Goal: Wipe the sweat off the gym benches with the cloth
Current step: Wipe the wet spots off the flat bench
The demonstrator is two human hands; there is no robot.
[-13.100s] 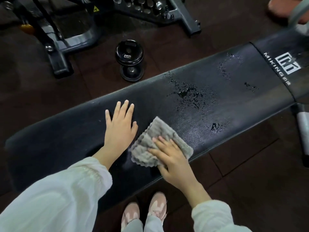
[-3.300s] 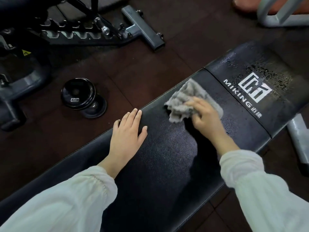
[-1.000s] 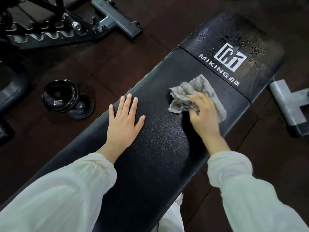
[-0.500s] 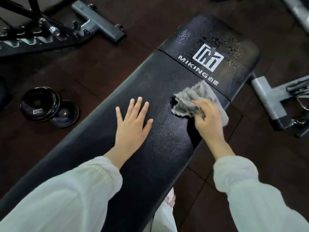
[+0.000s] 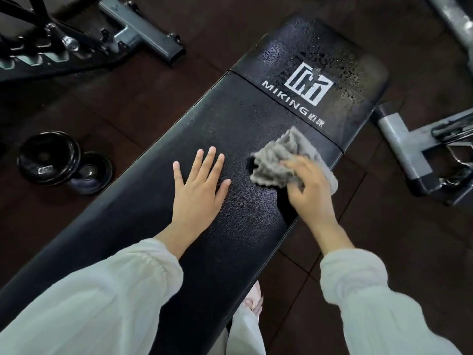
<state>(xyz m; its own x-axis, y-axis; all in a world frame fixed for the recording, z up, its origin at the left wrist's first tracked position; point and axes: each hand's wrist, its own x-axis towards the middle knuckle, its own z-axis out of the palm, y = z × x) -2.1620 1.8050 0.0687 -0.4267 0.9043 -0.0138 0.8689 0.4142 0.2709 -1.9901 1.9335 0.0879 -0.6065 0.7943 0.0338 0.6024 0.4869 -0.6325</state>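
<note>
A long black padded bench runs from lower left to upper right. Its end pad, with a white logo, is speckled with sweat droplets. My left hand lies flat on the long pad, fingers spread. My right hand grips a crumpled grey cloth and presses it on the long pad, just short of the seam before the logo pad. The cloth's right part is hidden under my hand.
A black dumbbell lies on the dark floor left of the bench. A machine frame with a grey foot bar stands at the top left. The bench's grey steel leg juts out at right. A shoe shows below the bench.
The view has swung toward the logo end of the bench. My right hand with the cloth has stayed near the seam, shifting slightly toward the near edge. My left hand is still flat.
</note>
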